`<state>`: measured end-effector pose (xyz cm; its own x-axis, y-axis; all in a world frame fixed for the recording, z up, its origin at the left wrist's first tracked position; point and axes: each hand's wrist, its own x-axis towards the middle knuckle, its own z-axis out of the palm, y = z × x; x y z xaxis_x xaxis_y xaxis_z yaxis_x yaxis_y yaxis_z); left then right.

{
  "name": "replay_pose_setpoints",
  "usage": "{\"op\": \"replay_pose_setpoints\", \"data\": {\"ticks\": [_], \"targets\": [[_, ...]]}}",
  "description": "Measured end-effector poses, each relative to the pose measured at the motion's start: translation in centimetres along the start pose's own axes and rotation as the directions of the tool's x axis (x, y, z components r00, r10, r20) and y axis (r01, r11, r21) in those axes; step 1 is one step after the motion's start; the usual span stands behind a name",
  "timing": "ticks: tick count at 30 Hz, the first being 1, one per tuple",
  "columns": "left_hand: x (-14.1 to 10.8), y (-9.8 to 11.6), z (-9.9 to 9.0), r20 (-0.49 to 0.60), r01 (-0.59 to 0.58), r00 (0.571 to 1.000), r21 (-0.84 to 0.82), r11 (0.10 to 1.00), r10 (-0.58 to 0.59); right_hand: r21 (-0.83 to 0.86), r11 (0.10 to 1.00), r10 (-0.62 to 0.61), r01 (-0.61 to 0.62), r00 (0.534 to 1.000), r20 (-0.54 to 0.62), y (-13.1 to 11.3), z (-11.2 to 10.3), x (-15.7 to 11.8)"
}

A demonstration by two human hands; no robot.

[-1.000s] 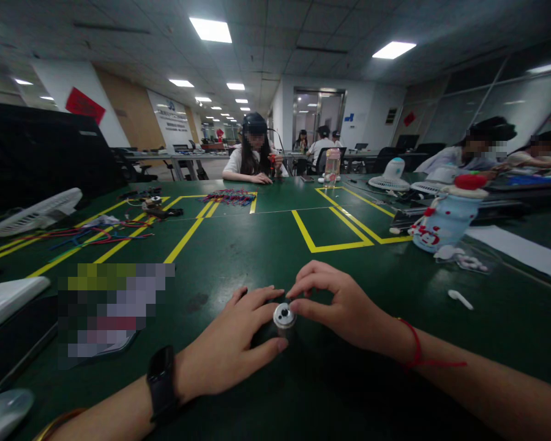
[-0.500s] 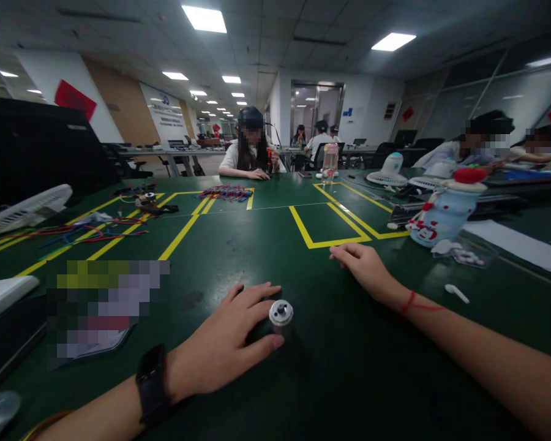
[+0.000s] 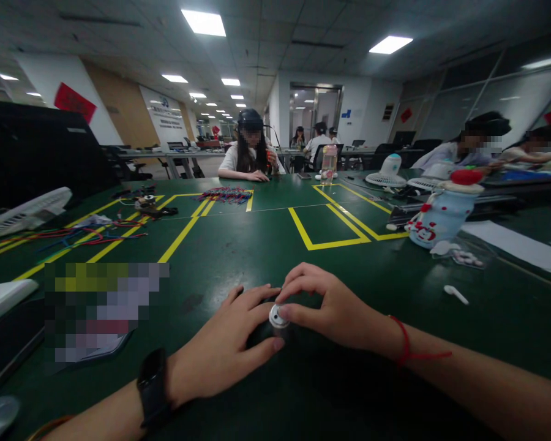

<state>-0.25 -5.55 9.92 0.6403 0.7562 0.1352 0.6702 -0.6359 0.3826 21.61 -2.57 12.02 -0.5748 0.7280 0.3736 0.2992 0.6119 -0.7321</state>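
A small silver cylindrical motor (image 3: 276,316) stands upright on the green table, its round end face with dark holes turned up. My left hand (image 3: 227,343) lies low beside it, thumb on the near side and index finger on the far side, steadying it; the other fingers stretch over the tabletop. From the right, my right hand (image 3: 324,306) reaches over, thumb and index finger pinched at the top centre of the motor. The fingertips hide the shaft there, and whether anything small is between them is unclear.
Left are a plastic bag (image 3: 96,331), coloured wires (image 3: 105,229) and a white fan (image 3: 27,211). More wires (image 3: 229,195) lie far ahead, near a seated person (image 3: 250,147). Right are a blue bottle (image 3: 445,211), a white earbud (image 3: 456,294) and paper (image 3: 518,245). Yellow tape (image 3: 340,244) marks the table.
My right hand has come in from the right, down and leftward, and its fingertips now meet the motor's top. My left hand and the motor stay where they were.
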Motion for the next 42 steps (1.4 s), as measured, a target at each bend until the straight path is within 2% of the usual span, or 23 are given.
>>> {"op": "replay_pose_setpoints", "data": {"ticks": [3,7,10,13,16,18,20,22,23,25,27,28,30,31,33,34,36,38,42], "targets": [[-0.2,-0.2,0.1,0.006,0.000,1.000,0.006,1.000,0.000,0.040,0.999,-0.023,0.025,0.999,-0.032,-0.7,0.6,0.2],[-0.5,-0.1,0.1,0.022,0.020,1.000,0.003,1.000,-0.020,0.045,0.999,0.029,-0.025,0.996,-0.087,-0.1,-0.7,-0.1],[-0.6,-0.2,-0.1,0.036,0.027,0.999,-0.004,1.000,-0.027,-0.053,0.998,0.047,-0.043,0.997,0.067,0.9,-1.9,-1.0],[-0.2,-0.3,0.3,0.057,0.031,0.998,-0.005,0.999,-0.031,-0.194,0.981,0.069,-0.022,0.969,0.239,2.2,-2.4,-2.0],[0.4,-0.4,0.7,0.066,0.045,0.997,0.005,0.999,-0.045,-0.245,0.969,0.059,0.012,0.958,0.281,2.9,-2.5,-2.6],[0.6,-0.4,0.8,0.071,0.048,0.996,0.006,0.999,-0.048,-0.199,0.980,0.044,0.013,0.960,0.278,2.9,-2.7,-2.5],[0.6,-0.3,0.8,0.073,0.046,0.996,0.003,0.999,-0.046,-0.110,0.993,0.062,-0.037,0.971,0.229,3.2,-3.3,-2.2],[0.5,-0.2,0.8,0.073,0.044,0.996,-0.001,0.999,-0.044,-0.027,0.988,0.154,-0.152,0.984,0.088,4.3,-4.3,-1.9],[0.4,-0.1,0.8,0.072,0.043,0.996,-0.003,0.999,-0.042,-0.002,0.974,0.227,-0.227,0.974,-0.011,5.2,-4.9,-1.7],[0.4,0.1,0.9,0.074,0.044,0.996,-0.003,0.999,-0.044,0.017,0.929,0.366,-0.371,0.908,-0.204,7.2,-6.2,-1.5],[0.3,0.2,0.9,0.069,0.045,0.997,-0.005,0.999,-0.044,0.004,0.901,0.417,-0.434,0.863,-0.286,8.7,-7.1,-1.5],[0.3,0.3,0.9,0.075,0.041,0.996,-0.009,0.999,-0.040,-0.009,0.897,0.420,-0.442,0.859,-0.292,9.0,-7.3,-1.5],[0.3,0.4,1.0,0.075,0.045,0.996,-0.014,0.999,-0.043,-0.036,0.904,0.405,-0.426,0.880,-0.249,8.5,-7.1,-1.5],[0.3,0.3,1.0,0.072,0.043,0.997,-0.023,0.999,-0.041,-0.053,0.915,0.386,-0.401,0.905,-0.181,7.7,-6.6,-1.6],[0.2,0.2,1.1,0.061,0.043,0.997,-0.046,0.998,-0.040,-0.090,0.947,0.310,-0.307,0.950,0.020,5.8,-5.3,-1.9],[0.2,0.1,1.1,0.055,0.042,0.998,-0.055,0.998,-0.039,-0.120,0.972,0.224,-0.204,0.957,0.186,4.8,-4.5,-2.1],[0.1,0.0,1.3,0.046,0.040,0.998,-0.057,0.998,-0.037,-0.173,0.983,0.104,-0.052,0.947,0.304,3.3,-3.2,-2.5],[0.0,0.1,1.3,0.042,0.036,0.999,-0.044,0.998,-0.034,-0.194,0.981,0.061,-0.005,0.957,0.284,2.4,-2.5,-2.7],[-0.4,0.4,0.7,0.025,0.030,0.999,-0.024,0.999,-0.029,-0.073,0.996,0.051,-0.051,0.999,0.004,0.8,-2.0,-1.9]]}}
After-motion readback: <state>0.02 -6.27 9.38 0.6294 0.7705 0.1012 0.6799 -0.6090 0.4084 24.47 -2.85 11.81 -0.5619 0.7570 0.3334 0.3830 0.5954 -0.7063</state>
